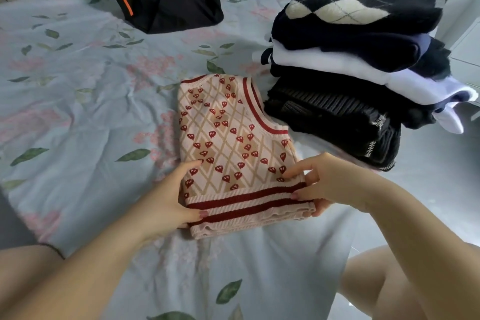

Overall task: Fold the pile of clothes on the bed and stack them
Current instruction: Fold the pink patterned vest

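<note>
A folded pink knitted vest patterned with red hearts is gripped at its striped hem by the left hand and the right hand, thumbs pressed on top, on the floral bedsheet. A stack of folded dark and white clothes is seen just beside it; a black unfolded heap lies well apart.

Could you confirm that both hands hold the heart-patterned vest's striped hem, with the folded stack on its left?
Not quite: the head view shows the folded stack right of the heart-patterned vest; left hand and right hand do hold its hem.
</note>
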{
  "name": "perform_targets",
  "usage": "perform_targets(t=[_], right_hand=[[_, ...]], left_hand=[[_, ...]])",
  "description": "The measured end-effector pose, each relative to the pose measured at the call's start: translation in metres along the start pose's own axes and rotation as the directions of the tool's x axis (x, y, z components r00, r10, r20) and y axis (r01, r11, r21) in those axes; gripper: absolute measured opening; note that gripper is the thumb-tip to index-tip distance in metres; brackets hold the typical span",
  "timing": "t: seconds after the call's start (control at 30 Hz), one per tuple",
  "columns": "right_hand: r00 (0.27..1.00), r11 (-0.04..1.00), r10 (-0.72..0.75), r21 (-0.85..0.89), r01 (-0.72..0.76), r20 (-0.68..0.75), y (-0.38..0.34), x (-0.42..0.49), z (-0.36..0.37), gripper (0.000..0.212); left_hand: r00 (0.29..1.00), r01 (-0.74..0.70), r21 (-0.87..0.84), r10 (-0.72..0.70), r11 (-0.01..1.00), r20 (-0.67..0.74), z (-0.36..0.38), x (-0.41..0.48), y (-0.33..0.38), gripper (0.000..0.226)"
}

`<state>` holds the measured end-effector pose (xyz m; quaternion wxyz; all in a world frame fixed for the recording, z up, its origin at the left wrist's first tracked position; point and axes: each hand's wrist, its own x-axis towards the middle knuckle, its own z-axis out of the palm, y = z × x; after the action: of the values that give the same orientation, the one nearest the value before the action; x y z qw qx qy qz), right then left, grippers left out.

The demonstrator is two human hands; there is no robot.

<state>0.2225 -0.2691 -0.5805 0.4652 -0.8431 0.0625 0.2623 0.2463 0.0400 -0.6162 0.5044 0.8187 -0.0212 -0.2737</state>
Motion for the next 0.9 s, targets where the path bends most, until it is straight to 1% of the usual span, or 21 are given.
perform_targets(t=[0.13, 0.2, 0.27, 0.37, 0.43, 0.47, 0.53, 0.57, 0.6, 0.63, 0.67, 0.73, 0.8, 0.83, 0.87, 0.9], right_hand=[[0.999, 0.997, 0.005, -0.071, -0.002, 0.036, -0.001, 0.003, 0.003, 0.04], [0.999, 0.994, 0.017, -0.106, -0.011, 0.05, -0.002, 0.004, 0.001, 0.039], [0.998, 0.992, 0.029, -0.126, -0.022, 0.059, -0.002, 0.004, 0.0, 0.039], [0.999, 0.974, 0.032, -0.227, -0.022, 0.043, -0.002, 0.004, -0.001, 0.039], [0.999, 0.962, 0.035, -0.272, -0.028, 0.022, -0.003, 0.004, 0.0, 0.039], [1.0, 0.955, 0.03, -0.296, -0.031, -0.005, -0.003, 0.005, -0.001, 0.039], [0.995, 0.948, 0.016, -0.315, -0.048, -0.101, -0.006, 0.011, 0.0, 0.037], [0.987, 0.957, 0.005, -0.286, -0.052, -0.161, -0.009, 0.015, 0.001, 0.033], [0.976, 0.969, -0.004, -0.241, -0.05, -0.218, -0.011, 0.021, 0.002, 0.031], [0.965, 0.979, -0.009, -0.197, -0.044, -0.261, -0.013, 0.028, 0.004, 0.032], [0.958, 0.987, -0.008, -0.158, -0.039, -0.286, -0.015, 0.036, 0.005, 0.038], [0.955, 0.995, -0.016, -0.101, -0.014, -0.296, -0.019, 0.049, 0.005, 0.048], [0.958, 0.999, -0.046, -0.032, 0.039, -0.283, -0.025, 0.061, 0.004, 0.048], [0.955, 0.997, -0.062, 0.023, 0.071, -0.289, -0.027, 0.067, 0.002, 0.043], [0.95, 0.992, -0.067, 0.084, 0.097, -0.306, -0.03, 0.072, 0.0, 0.04], [0.946, 0.983, -0.058, 0.147, 0.11, -0.32, -0.032, 0.077, -0.002, 0.039]], left_hand=[[0.998, 0.029, -0.032, -0.027, 0.999, 0.056, -0.006, -0.003, 0.003, 0.078], [0.997, 0.026, -0.003, -0.026, 1.0, 0.072, -0.008, -0.003, 0.003, 0.075], [0.995, 0.021, 0.013, -0.022, 1.0, 0.097, -0.009, -0.005, 0.005, 0.073], [0.99, 0.008, 0.017, -0.011, 1.0, 0.144, -0.01, -0.007, 0.006, 0.075], [0.992, 0.004, 0.066, -0.013, 0.998, 0.126, -0.009, -0.006, 0.008, 0.074], [0.994, 0.016, 0.06, -0.023, 0.998, 0.107, -0.009, -0.005, 0.009, 0.073], [0.997, 0.051, -0.06, -0.048, 0.997, 0.059, -0.008, 0.001, 0.011, 0.064], [0.998, 0.057, -0.121, -0.054, 0.991, 0.032, -0.007, 0.005, 0.012, 0.058], [0.999, 0.048, -0.145, -0.049, 0.988, -0.003, -0.007, 0.011, 0.012, 0.052], [0.999, 0.031, -0.143, -0.037, 0.989, -0.038, -0.008, 0.017, 0.012, 0.048], [0.998, 0.008, -0.146, -0.018, 0.989, -0.067, -0.011, 0.024, 0.013, 0.045], [0.995, -0.05, -0.169, 0.034, 0.984, -0.098, -0.016, 0.04, 0.015, 0.046], [0.989, -0.104, -0.185, 0.082, 0.977, -0.122, -0.021, 0.058, 0.019, 0.05], [0.988, -0.108, -0.249, 0.075, 0.962, -0.137, -0.023, 0.067, 0.02, 0.05], [0.987, -0.099, -0.353, 0.047, 0.93, -0.153, -0.026, 0.076, 0.021, 0.048], [0.986, -0.086, -0.471, 0.008, 0.878, -0.164, -0.028, 0.084, 0.021, 0.046]])
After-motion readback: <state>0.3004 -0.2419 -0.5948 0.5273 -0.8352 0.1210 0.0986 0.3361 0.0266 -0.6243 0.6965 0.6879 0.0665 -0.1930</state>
